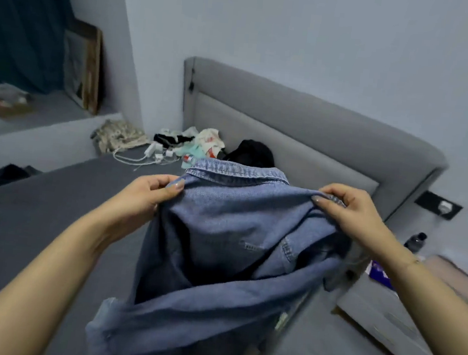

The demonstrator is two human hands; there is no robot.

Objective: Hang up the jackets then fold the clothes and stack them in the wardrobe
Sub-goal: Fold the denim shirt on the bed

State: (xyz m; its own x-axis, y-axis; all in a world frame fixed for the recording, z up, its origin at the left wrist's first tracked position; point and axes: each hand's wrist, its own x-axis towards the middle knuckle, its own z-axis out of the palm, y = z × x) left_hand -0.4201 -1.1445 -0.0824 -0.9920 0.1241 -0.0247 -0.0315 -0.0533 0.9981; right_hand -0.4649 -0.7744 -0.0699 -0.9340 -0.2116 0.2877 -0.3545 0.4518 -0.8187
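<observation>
Two hands hold my denim jacket (226, 234) up over the bed (35, 214): my left hand (144, 194) pinches one shoulder and my right hand (350, 210) pinches the other. I see its collar uppermost between them, with the body hanging down toward me.

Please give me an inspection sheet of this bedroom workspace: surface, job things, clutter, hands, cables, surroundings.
Surface: bed with dark grey cover, grey padded headboard behind.
Job's things: denim jacket held up over the bed; black garment near the headboard.
Clutter: bags and small items at the head of the bed.
Hands: left hand and right hand each grip a jacket shoulder.
Cables: white chargers and cords on the bed.
Surroundings: teal curtain, leaning frame, wall socket, bottle.
</observation>
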